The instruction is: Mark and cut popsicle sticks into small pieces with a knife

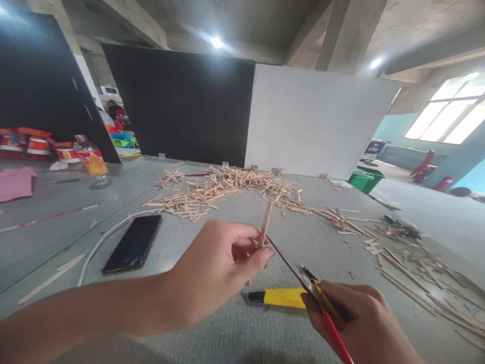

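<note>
Your left hand (pixel 217 258) has its thumb and fingers closed in a pinch on the lower part of 1 short wooden stick (pixel 267 216), which stands nearly upright, slightly tilted, above the table (pixel 204 344). Your right hand (pixel 366 316) is wrapped around a red-handled tool (pixel 311 287); its slim metal end points up and left, reaching right next to the stick at your left fingertips. You can't tell from here whether the metal touches the wood.

Take the yellow cutter (pixel 283 297) as your landmark. It lies on the table just below your left fingertips, its black end to the left and its right end hidden by your right hand. The pinched stick is above and beyond it. Farther beyond it spreads a loose pile of sticks (pixel 237 184), in front of 1 black panel (pixel 185 101) and 1 white panel (pixel 306 116). To its right, more sticks and long strips (pixel 411 278) lie scattered. To its left are a dark phone (pixel 133 243) and a white cable (pixel 99 238), with a bottle (pixel 91 156) farther off to the left. Well beyond it on the right, past the table, are 2 green bins (pixel 361 181).
</note>
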Available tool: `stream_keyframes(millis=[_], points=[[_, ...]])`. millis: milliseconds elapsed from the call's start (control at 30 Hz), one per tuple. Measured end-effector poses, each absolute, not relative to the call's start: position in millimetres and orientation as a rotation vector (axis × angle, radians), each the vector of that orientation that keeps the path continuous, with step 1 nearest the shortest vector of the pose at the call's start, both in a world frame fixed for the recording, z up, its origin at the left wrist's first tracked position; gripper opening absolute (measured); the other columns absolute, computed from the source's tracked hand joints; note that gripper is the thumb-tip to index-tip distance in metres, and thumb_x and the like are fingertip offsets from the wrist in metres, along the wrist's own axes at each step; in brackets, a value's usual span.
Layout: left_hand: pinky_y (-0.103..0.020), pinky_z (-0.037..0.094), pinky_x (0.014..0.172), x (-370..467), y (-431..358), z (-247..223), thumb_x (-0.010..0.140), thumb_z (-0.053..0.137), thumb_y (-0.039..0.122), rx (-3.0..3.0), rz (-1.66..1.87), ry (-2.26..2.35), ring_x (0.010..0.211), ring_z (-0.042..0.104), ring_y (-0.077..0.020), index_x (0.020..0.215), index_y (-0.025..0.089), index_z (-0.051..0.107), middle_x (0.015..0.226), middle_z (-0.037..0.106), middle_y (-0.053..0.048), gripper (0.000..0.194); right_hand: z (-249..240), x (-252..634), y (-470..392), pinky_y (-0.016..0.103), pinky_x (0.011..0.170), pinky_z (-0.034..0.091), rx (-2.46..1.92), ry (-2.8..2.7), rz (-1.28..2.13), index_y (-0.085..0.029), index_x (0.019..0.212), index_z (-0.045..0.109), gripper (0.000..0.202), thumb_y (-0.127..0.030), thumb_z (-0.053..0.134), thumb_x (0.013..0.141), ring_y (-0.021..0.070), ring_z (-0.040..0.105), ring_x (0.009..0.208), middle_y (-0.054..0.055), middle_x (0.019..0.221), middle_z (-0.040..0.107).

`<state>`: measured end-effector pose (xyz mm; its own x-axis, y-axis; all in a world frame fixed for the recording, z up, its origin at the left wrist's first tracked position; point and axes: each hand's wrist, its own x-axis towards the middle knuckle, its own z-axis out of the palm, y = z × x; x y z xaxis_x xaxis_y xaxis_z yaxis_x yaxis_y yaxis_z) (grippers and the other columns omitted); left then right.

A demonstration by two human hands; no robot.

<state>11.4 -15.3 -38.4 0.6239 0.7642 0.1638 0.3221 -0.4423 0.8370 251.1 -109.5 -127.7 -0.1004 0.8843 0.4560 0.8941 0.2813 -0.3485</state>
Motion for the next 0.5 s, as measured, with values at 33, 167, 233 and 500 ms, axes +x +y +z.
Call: stream_keyframes(millis=[33, 167, 233, 500], points=[[-0.019, 0.044, 0.051, 11.8, -16.8, -38.3, 0.099, 0.059, 0.035, 2.033, 0.678, 0.844, 0.056, 0.062, -0.0100, 0.084, 0.018, 0.072, 0.063, 0.065, 0.002, 0.027, -127.9, 251.4, -109.9, 0.023, 0.042, 0.027, -1.586, -1.984, -0.023, -0.021, 0.059, 0.050, 0.034, -0.025, 0.059, 0.091, 0.0106, 0.030, 0.046, -0.006, 0.051, 0.041], [-0.017, 0.044, 0.048, 12.9, -18.9, -37.5, 0.104, 0.051, 0.037, 1.989, 0.680, 0.823, 0.059, 0.065, -0.0092, 0.088, 0.016, 0.071, 0.075, 0.072, -0.001, 0.033, -129.0, 249.9, -111.0, 0.024, 0.044, 0.028, -1.627, -1.929, -0.010, -0.022, 0.061, 0.055, 0.033, -0.028, 0.058, 0.092, 0.0120, 0.030, 0.048, -0.005, 0.052, 0.042], [-0.016, 0.046, 0.048, 13.5, -18.9, -38.1, 0.105, 0.050, 0.038, 1.967, 0.679, 0.816, 0.058, 0.066, -0.0083, 0.086, 0.016, 0.070, 0.080, 0.074, -0.002, 0.036, -129.0, 248.0, -111.2, 0.025, 0.044, 0.028, -1.647, -1.898, 0.013, -0.022, 0.060, 0.055, 0.036, -0.032, 0.057, 0.094, 0.0125, 0.029, 0.049, -0.005, 0.052, 0.040], [-0.015, 0.048, 0.047, 12.7, -18.5, -37.9, 0.105, 0.051, 0.046, 1.846, 0.655, 0.778, 0.058, 0.064, -0.0081, 0.101, 0.018, 0.068, 0.085, 0.072, -0.001, 0.033, -109.6, 247.0, -117.4, 0.026, 0.048, 0.038, -1.757, -1.712, 0.313, -0.023, 0.061, 0.064, 0.049, -0.061, 0.059, 0.091, 0.0150, 0.039, 0.051, -0.002, 0.054, 0.047]])
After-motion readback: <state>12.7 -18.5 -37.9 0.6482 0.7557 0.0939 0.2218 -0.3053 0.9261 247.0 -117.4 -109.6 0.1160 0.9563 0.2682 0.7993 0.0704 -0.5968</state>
